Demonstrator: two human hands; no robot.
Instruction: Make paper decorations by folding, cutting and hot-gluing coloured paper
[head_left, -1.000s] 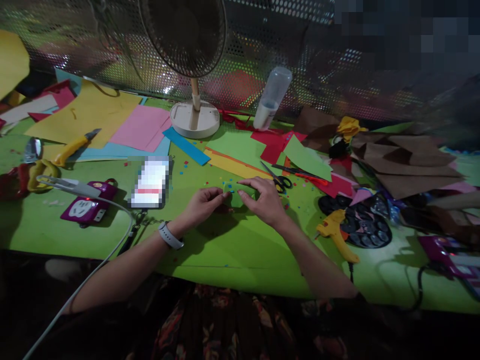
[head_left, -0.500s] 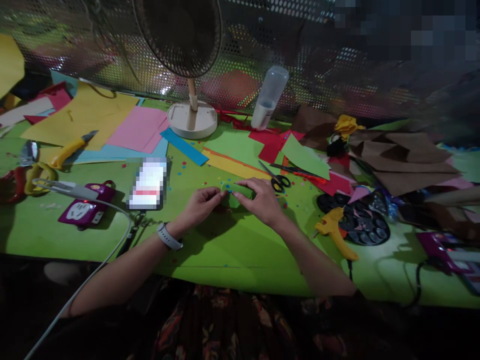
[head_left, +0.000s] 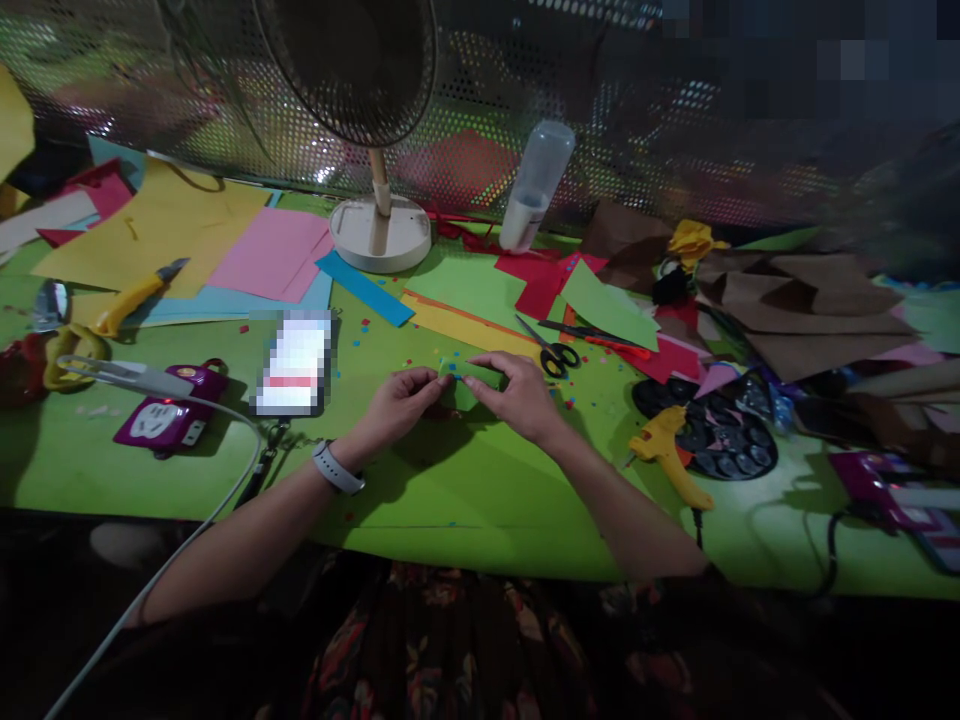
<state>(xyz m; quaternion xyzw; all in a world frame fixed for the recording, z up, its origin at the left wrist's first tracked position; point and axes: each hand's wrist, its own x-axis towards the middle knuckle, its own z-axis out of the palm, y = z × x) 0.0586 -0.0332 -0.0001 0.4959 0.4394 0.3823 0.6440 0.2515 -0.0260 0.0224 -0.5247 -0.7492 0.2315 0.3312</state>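
Note:
A small green paper piece (head_left: pixel 471 378) is pinched between both my hands just above the green table (head_left: pixel 450 480). My left hand (head_left: pixel 401 402), with a white watch on the wrist, grips its left end with closed fingertips. Over the paper's right part curls my right hand (head_left: pixel 517 398), thumb and fingers closed on it. Black-handled scissors (head_left: pixel 553 352) lie just right of my right hand.
A standing fan (head_left: pixel 379 232) and a white bottle (head_left: pixel 534 190) stand at the back. A phone (head_left: pixel 294 365) and purple power strip (head_left: pixel 166 418) lie at left. A yellow glue gun (head_left: pixel 667 458), black tray (head_left: pixel 712 430), brown and coloured paper sheets lie at right.
The green paper has been folded or rolled narrower between my fingers. Both hands stayed at the same spot; the view shifted slightly.

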